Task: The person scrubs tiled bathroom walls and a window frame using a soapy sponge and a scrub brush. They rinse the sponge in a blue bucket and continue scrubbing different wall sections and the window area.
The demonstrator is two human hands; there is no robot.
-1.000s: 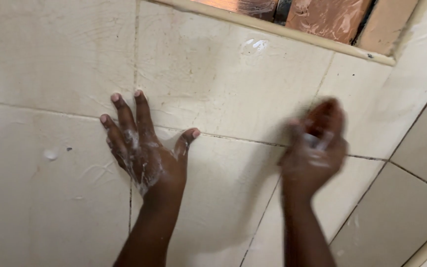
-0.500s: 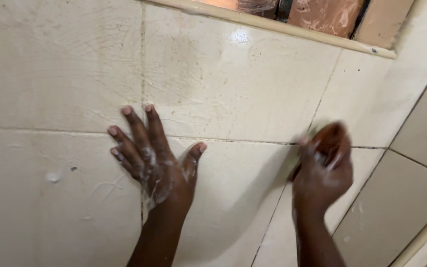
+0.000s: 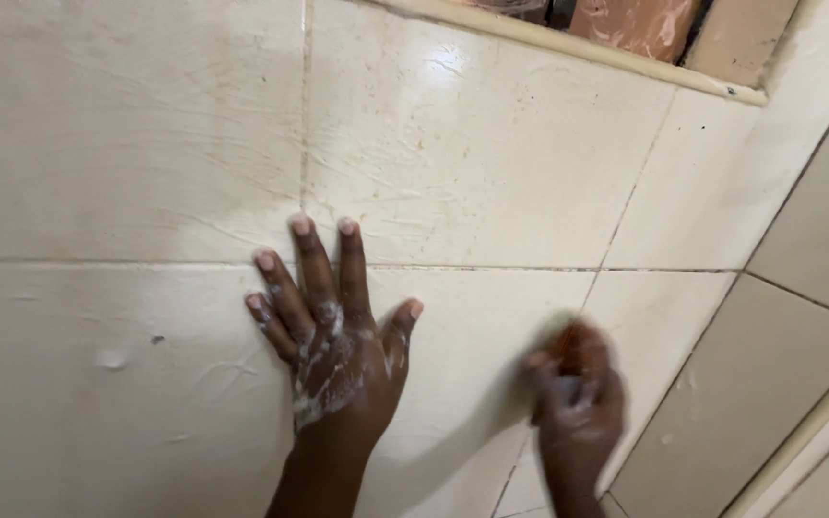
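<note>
Left hand (image 3: 338,360) soapy, spread flat against cream wall tiles (image 3: 472,163), apparently for bracing, across the grout line (image 3: 98,261). Right hand (image 3: 576,408) lower right of that line, blurred, clenched perhaps round a scrubbing pad; cannot tell for sure. Brick ledge (image 3: 640,24) above.

Cream tiled wall (image 3: 491,153), dark grout lines, reddish bricks (image 3: 640,21) above ledge.

Soft, even, fairly bright light w/ a glare patch on the glossy wall tiles (image 3: 453,62) near the top, soft shadows right of both arms, left hand (image 3: 338,355) sharp, right hand (image 3: 576,403) motion-blurred, pic slightly soft overall.
</note>
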